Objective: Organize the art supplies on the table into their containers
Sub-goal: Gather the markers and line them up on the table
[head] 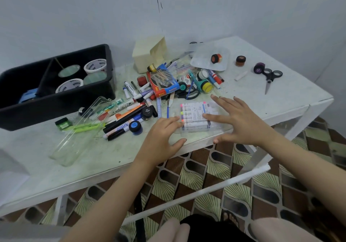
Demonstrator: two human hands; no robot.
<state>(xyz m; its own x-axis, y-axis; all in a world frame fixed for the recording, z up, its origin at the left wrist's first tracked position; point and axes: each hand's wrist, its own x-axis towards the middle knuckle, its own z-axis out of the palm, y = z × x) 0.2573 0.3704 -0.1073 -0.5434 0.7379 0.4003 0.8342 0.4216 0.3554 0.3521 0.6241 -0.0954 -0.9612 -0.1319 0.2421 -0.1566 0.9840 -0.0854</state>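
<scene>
Two-sided bracing of the clear marker case (192, 114) at five o'clock on the worktop (112, 157), left grip (161, 136) and right grip (241, 121) both open and straight-fingered against it, probably steadying it for closing and stowing.

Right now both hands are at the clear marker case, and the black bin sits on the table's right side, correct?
No. The head view shows the black bin on the left side of the table, not the right. The left hand and right hand are indeed at the clear marker case.
</scene>
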